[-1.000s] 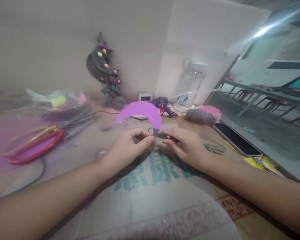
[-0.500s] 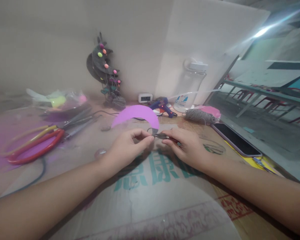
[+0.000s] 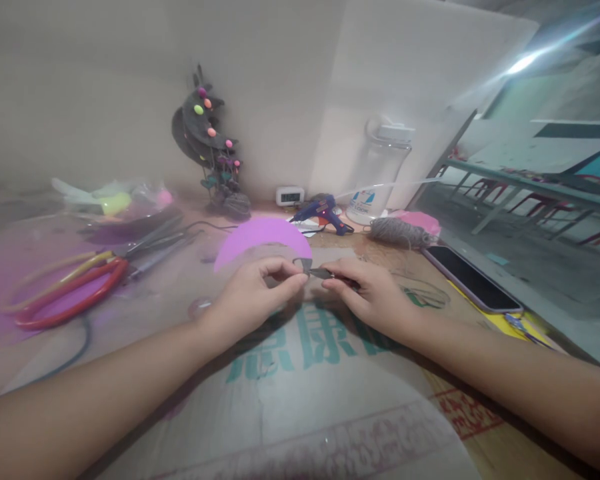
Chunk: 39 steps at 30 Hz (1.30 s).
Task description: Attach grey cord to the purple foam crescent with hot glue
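A purple crescent-shaped cutout (image 3: 260, 237) stands up from my left hand (image 3: 253, 297), whose thumb and fingers pinch its lower right tip. My right hand (image 3: 373, 293) is closed round a small dark pair of pliers (image 3: 325, 272), whose jaws meet a small wire loop at that same tip. Both hands hover just above a printed cardboard sheet (image 3: 305, 380) at the middle of the table.
Red and yellow handled scissors (image 3: 65, 287) and other tools lie at the left. At the back stand a dark crescent ornament with coloured beads (image 3: 207, 140), a small clock (image 3: 290, 195), a blue glue gun (image 3: 323, 213), a clear water bottle (image 3: 380, 170) and grey yarn (image 3: 400, 232). A phone (image 3: 473, 277) lies at the right.
The purple crescent has swung leftward and lower in my left hand. Both hands stay pinched together at its tip.
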{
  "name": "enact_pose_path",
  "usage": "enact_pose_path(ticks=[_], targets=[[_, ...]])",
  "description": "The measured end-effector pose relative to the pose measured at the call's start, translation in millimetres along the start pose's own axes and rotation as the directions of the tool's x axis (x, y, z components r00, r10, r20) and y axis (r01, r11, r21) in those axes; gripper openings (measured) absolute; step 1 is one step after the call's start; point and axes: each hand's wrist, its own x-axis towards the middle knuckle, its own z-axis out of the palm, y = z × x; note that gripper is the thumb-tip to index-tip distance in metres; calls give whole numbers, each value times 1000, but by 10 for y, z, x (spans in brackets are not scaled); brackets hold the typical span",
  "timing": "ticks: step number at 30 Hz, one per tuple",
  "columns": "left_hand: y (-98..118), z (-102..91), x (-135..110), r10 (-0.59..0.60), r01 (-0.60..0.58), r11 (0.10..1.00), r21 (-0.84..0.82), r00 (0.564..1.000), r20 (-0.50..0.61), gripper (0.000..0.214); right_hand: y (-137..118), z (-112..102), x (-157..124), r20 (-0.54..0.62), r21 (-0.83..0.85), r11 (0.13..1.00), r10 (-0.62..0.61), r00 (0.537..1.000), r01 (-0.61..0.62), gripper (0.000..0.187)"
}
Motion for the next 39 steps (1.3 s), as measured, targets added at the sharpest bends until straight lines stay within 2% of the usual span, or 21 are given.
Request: enact_pose_path(ticks=[14,27,39], targets=[[-39,16,12,-52,60,989,-135,997,60,28,0,-16,8,-19,28,999,-39,999,40,24],[-39,18,24,-68,73,988,-138,997,42,27,27,-7,-1,-30,-109,987,-122,992,118,30],[-47,24,25,-60,64,991,-114,997,39,25,10,-4,-10,-61,-143,976,-173,983,163,30]])
